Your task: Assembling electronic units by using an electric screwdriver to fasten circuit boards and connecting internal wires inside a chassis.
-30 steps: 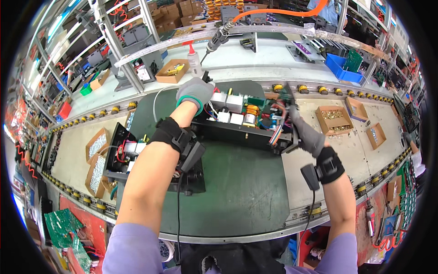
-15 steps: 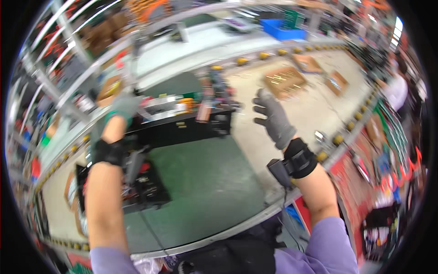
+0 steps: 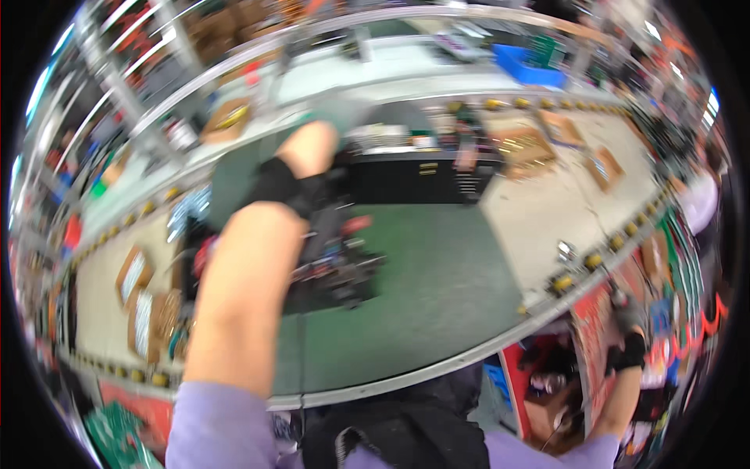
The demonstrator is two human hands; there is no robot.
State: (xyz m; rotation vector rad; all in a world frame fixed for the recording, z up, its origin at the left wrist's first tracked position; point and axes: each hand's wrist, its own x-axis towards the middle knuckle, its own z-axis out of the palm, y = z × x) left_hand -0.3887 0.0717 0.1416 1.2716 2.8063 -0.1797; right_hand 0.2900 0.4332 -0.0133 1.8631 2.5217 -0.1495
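A black metal case [image 3: 414,178] with electronic parts along its top stands on a green work mat [image 3: 445,258]. My left hand [image 3: 337,117], gloved and smeared by motion, is over the case's left end; its fingers cannot be made out. Beneath my left forearm lies a second black unit [image 3: 336,262] with red parts and wires, partly hidden by the arm. Far to the right, my right hand [image 3: 627,314] in a grey glove reaches down over a red worn surface [image 3: 594,328]. Its fingers are blurred, and whether it holds anything is unclear.
Small cardboard boxes [image 3: 525,148] stand on the pale bench at right, others [image 3: 141,320] at left. A blue bin [image 3: 527,66] sits on the shelf behind. Yellow-black rollers [image 3: 594,260] line the bench edge. A person in white [image 3: 698,203] is at far right.
My right hand has moved from above the bench down to the red surface at right. My left hand stays by the case's left end. The whole view has shifted.
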